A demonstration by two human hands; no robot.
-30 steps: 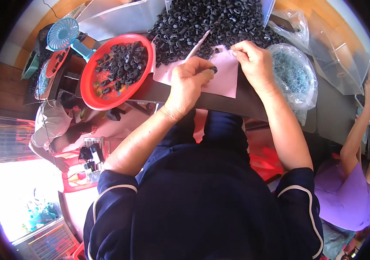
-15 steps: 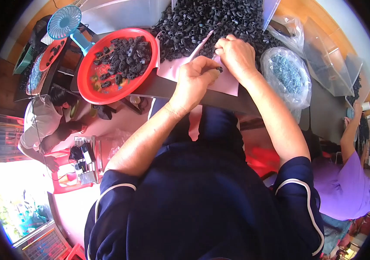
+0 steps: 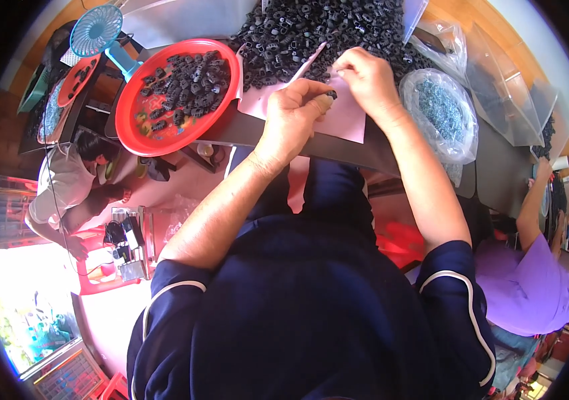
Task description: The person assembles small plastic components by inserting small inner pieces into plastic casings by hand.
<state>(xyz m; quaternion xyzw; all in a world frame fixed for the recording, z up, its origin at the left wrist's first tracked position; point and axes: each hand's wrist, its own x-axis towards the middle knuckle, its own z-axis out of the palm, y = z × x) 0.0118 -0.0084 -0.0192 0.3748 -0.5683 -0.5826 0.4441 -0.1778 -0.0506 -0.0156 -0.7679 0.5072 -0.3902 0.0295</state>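
Note:
My left hand (image 3: pixel 289 120) pinches a small black plastic clip piece (image 3: pixel 330 95) between thumb and fingertips, above a pink sheet (image 3: pixel 344 120) at the table's front edge. Just to its right and a little farther off is my right hand (image 3: pixel 369 79). Its thumb and fingers are pressed together by the near edge of a heap of small black plastic pieces (image 3: pixel 324 33); what is between them is too small to make out. A red basin (image 3: pixel 124 120) on the left holds many ribbed black clips (image 3: pixel 194 87).
A clear plastic bag (image 3: pixel 458 152) of small bluish metallic pieces (image 3: pixel 439 110) lies right of my hands. Beyond it stand clear plastic bins (image 3: pixel 504 93). A blue fan (image 3: pixel 96 31) is behind the basin. One person (image 3: pixel 64 180) sits at left; another in purple (image 3: pixel 524 287) works at right.
Both hands have shifted slightly: the left a little left and up with the clip piece still pinched, the right slightly upward with its wrist turned. The view has moved slightly.

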